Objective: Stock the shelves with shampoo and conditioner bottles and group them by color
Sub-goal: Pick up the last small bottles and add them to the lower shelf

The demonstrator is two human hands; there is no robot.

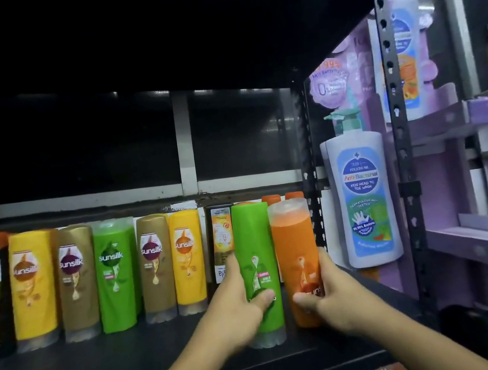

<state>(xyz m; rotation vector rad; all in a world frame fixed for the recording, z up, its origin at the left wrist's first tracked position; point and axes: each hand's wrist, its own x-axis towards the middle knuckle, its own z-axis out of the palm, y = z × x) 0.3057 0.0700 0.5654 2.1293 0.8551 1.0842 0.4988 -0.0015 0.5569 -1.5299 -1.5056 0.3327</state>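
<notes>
Left grip point(238, 304) is closed round the green bottle point(254, 244), thumb across its lower front. That bottle is upright, long axis vertical, clear cap down on the dark shelf point(105, 368). Right grip point(331, 293) is closed round the lower part of the orange bottle point(293, 240), just right of the green one. The orange bottle is near-vertical, clear cap up, top leaning slightly toward the left grip; can't tell if its base touches the shelf. Left of the left grip, a row of bottles point(114, 272) stands cap-down: yellow, brown, green, brown, yellow. Right of the right grip, a white pump bottle point(363, 201) stands upright.
</notes>
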